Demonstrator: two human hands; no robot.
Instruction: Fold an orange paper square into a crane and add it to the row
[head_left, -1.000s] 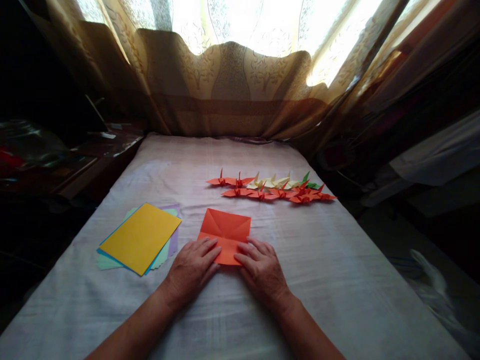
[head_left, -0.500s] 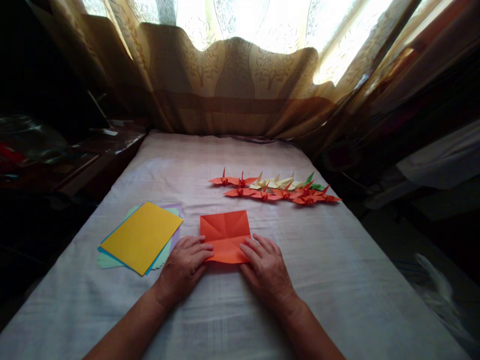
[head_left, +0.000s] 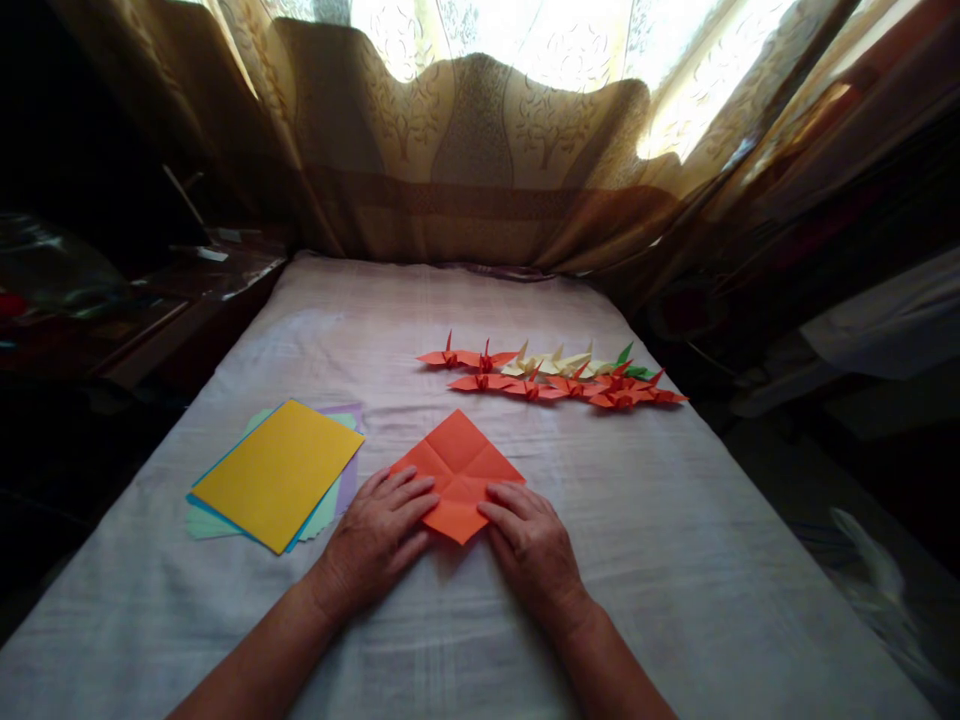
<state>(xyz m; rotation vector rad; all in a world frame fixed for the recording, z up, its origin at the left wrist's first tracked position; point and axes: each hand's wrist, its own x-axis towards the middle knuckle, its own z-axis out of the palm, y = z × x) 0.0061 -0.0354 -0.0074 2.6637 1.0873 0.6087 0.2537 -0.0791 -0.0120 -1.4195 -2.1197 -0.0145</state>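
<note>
A square sheet of orange origami paper (head_left: 459, 455) lies turned like a diamond, one corner toward me, with crease lines crossing at its middle. My left hand (head_left: 382, 525) grips its left lower edge, fingers on top and thumb near the front edge. On the opposite side, my right hand (head_left: 536, 545) holds the right lower edge between fingers and thumb. Parts of both side corners are under or behind my fingers.
Left of my hands lies a stack of coloured sheets, yellow paper (head_left: 281, 475) on top. Beyond the orange sheet, several folded paper cranes (head_left: 532, 388) in orange, cream and green stand in rows on the white bedsheet (head_left: 360, 330). A patterned curtain (head_left: 480, 140) hangs behind.
The orange paper has turned from lying with a flat edge toward me to a diamond with a corner toward me. Both hands stay at its sides. The view has shifted slightly.
</note>
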